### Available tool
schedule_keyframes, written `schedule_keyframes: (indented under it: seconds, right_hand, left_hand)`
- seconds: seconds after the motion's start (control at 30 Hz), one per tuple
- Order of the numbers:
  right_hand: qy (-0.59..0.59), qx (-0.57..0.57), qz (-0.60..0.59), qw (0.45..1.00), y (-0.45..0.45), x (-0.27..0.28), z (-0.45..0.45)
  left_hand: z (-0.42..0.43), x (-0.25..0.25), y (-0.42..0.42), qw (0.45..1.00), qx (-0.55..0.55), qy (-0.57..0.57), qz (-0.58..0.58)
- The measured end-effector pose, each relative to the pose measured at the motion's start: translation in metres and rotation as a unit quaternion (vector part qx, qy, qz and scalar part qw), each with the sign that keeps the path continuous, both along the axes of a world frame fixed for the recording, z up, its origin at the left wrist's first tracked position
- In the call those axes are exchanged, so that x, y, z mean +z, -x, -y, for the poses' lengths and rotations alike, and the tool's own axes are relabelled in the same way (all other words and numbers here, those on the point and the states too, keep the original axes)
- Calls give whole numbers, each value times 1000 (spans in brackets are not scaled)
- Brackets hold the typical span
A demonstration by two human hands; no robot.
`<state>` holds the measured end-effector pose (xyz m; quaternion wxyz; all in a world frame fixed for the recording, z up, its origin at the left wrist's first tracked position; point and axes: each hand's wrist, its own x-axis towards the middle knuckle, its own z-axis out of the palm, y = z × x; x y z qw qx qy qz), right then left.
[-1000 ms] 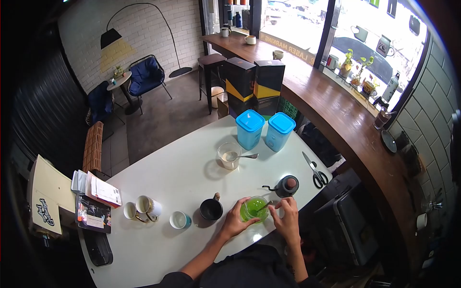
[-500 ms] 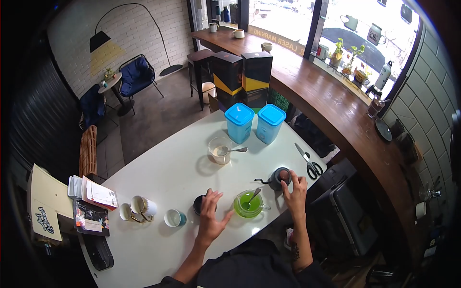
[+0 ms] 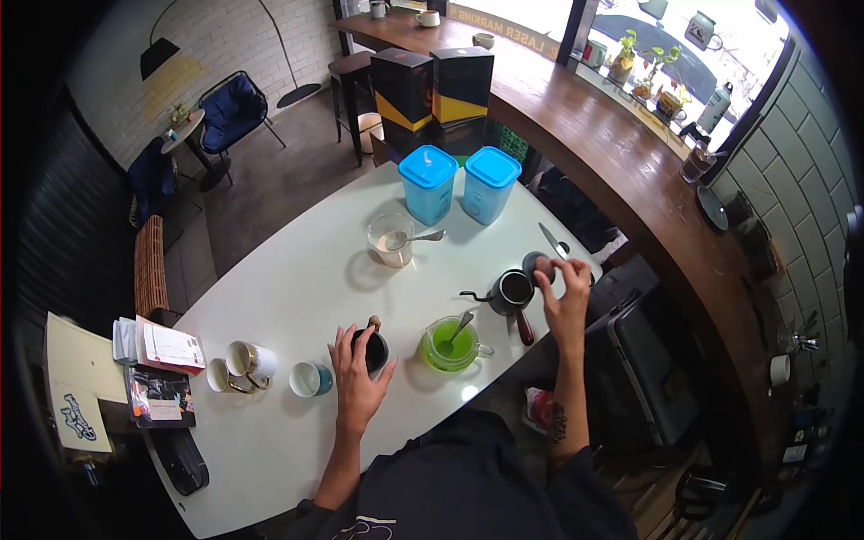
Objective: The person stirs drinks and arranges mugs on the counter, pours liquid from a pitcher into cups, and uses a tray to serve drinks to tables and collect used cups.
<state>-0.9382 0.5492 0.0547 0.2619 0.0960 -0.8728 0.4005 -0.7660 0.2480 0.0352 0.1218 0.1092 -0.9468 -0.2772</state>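
My left hand [image 3: 357, 382] is curled around a dark cup [image 3: 375, 353] with a small brown piece at its far side; the fingers partly hide the cup. Between thumb and fingers, my right hand [image 3: 567, 301] grips a round dark lid [image 3: 538, 268], tilted beside the kettle. The small gooseneck kettle [image 3: 516, 288] stands uncovered, its spout to the left and its brown handle toward me. Between my hands sits a glass pitcher [image 3: 438, 358] of bright green liquid, a spoon [image 3: 461, 326] leaning in it.
Left of my left hand stand a teal-and-white cup [image 3: 310, 379] and two white mugs [image 3: 254, 360]. Farther back are a clear cup [image 3: 391, 243] with a spoon, two blue-lidded containers [image 3: 427, 184] and scissors [image 3: 551, 238]. The white table [image 3: 270, 288] has a curved edge.
My right hand has lifted the lid off the kettle and moved it to the right. My left hand has closed around the dark cup. The camera view has shifted.
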Motion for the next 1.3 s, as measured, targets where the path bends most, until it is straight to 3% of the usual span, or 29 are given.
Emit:
schedule_keyframes:
  seconds: [0.23, 0.5, 0.77, 1.1, 1.3]
  right_hand:
    - [46, -51, -5, 998, -7, 49, -27]
    - [66, -58, 18, 996, -12, 18, -26]
    - [20, 23, 66, 997, -8, -33, 7]
    - [-16, 37, 67, 997, -5, -39, 17]
    - [-35, 45, 68, 996, -11, -34, 13]
  left_hand:
    - [5, -5, 3, 999, 20, -33, 0]
    - [5, -6, 7, 997, 18, -81, 5]
    - [6, -11, 6, 997, 34, -74, -14]
    - [10, -28, 6, 993, 32, -107, -49]
    - [11, -60, 3, 972, 112, -171, -115]
